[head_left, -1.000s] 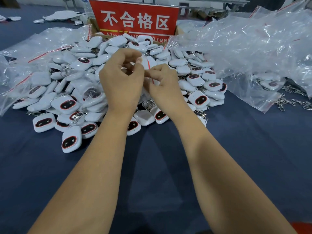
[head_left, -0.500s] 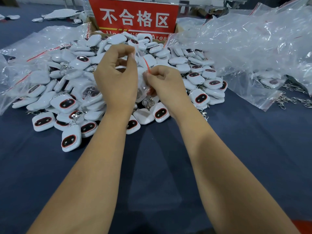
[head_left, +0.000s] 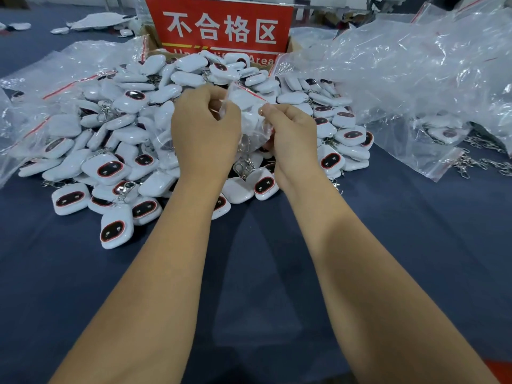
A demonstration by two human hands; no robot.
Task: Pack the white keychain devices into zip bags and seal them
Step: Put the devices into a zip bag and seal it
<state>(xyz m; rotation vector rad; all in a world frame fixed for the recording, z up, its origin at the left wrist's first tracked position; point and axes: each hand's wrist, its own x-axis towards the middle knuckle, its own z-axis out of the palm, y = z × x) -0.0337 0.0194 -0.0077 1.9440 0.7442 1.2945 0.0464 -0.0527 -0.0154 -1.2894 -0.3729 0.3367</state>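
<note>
— Clear crinkled plastic, that small zip bag with the red seal strip (head_left: pixel 246 112): where is it?

— Between both hands, raised above the heap of white rounded keychain devices with dark oval faces (head_left: pixel 116 151) on the dark blue desk (head_left: pixel 249 273). The left hand (head_left: pixel 205 134) pinches the bag's left top edge, fingers curled round it.

— And the other?

— The right hand (head_left: pixel 293 134) pinches the right edge, just beside the red strip. A white device shows inside the bag, its metal clasp (head_left: pixel 243 167) hanging below.

— Further right?

— A mound of empty clear zip bags (head_left: pixel 415 79).
</note>
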